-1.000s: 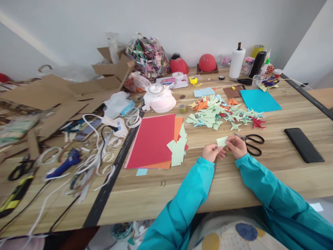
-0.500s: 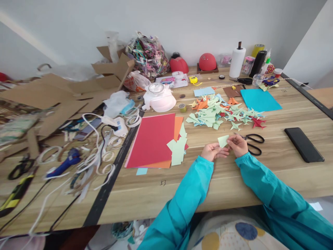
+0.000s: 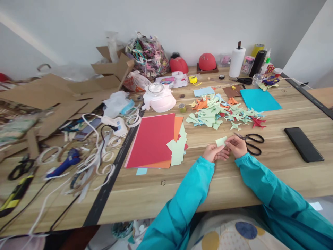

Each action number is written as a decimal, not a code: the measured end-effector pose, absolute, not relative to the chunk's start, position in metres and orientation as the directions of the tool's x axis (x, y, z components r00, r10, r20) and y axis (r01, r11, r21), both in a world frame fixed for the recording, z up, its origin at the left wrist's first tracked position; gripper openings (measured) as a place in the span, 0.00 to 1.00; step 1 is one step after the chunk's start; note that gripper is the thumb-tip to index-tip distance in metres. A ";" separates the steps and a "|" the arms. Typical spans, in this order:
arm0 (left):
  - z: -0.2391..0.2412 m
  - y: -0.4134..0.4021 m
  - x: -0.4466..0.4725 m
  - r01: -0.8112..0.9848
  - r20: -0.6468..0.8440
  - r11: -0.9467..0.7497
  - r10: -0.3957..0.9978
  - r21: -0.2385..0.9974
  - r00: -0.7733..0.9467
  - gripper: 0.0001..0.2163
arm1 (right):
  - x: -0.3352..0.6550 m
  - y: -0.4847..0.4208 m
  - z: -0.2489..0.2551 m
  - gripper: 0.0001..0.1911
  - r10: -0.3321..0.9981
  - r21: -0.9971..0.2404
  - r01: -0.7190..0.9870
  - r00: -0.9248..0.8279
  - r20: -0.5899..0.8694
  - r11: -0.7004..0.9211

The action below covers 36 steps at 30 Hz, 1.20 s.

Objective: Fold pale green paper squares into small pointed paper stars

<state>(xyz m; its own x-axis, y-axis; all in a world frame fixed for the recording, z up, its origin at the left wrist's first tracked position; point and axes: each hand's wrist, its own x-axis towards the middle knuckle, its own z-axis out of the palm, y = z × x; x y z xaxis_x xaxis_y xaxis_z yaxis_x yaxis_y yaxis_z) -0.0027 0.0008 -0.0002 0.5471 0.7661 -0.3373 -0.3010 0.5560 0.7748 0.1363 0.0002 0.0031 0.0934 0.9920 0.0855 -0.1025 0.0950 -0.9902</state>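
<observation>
A small pale green piece of paper (image 3: 221, 141) is held between my two hands, just above the table. My left hand (image 3: 214, 153) grips its lower left side, with the thumb on top. On the right edge, the fingers of my right hand (image 3: 236, 146) pinch the same paper. Black-handled scissors (image 3: 253, 143) lie beside my right hand, their blades partly behind it. Beyond my hands spreads a pile of folded paper shapes (image 3: 212, 113), mostly pale green, with some orange, blue and red. Pale green paper pieces (image 3: 179, 151) lie to the left.
Red sheets (image 3: 156, 140) lie left of my hands, over orange ones. A black phone (image 3: 304, 144) rests at the right, and a blue sheet (image 3: 260, 99) farther back. Cables, a blue glue gun (image 3: 68, 162) and cardboard (image 3: 54, 92) crowd the left side.
The paper has shifted slightly left and down and is turned to a flatter angle. Both hands still hold it, with the right fingers moved a little left.
</observation>
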 end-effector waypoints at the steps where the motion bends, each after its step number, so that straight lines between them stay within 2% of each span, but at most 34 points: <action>1: -0.001 0.000 -0.001 -0.275 -0.347 0.552 0.766 0.787 0.542 0.18 | 0.136 -0.001 0.003 0.14 0.994 -0.991 -0.100 0.071 0.086 0.093; 6: -0.002 -0.001 0.001 -0.238 -0.346 0.505 0.800 0.830 0.490 0.21 | 0.136 -0.002 0.003 0.15 0.997 -0.990 -0.121 0.005 0.072 0.072; 12: 0.002 -0.002 0.002 -0.233 -0.364 0.502 0.814 0.833 0.452 0.20 | 0.137 0.000 0.005 0.19 0.998 -0.979 -0.195 0.046 0.044 0.052; 17: 0.002 -0.003 0.002 -0.252 -0.320 0.454 0.842 0.855 0.434 0.21 | 0.135 -0.003 0.004 0.21 0.995 -0.996 -0.077 -0.094 -0.032 -0.039; 23: 0.004 -0.005 -0.001 -0.200 -0.301 0.439 0.821 0.876 0.485 0.22 | 0.136 -0.005 0.000 0.24 0.968 -0.999 -0.039 -0.250 0.013 0.003; 28: 0.008 -0.007 -0.004 -0.166 -0.312 0.452 0.796 0.877 0.519 0.21 | 0.140 -0.004 0.003 0.27 0.953 -1.000 0.008 -0.303 0.007 0.010; 36: 0.011 -0.007 -0.005 -0.178 -0.315 0.467 0.787 0.866 0.531 0.20 | 0.138 -0.006 0.004 0.26 0.950 -1.000 -0.022 -0.311 -0.010 -0.018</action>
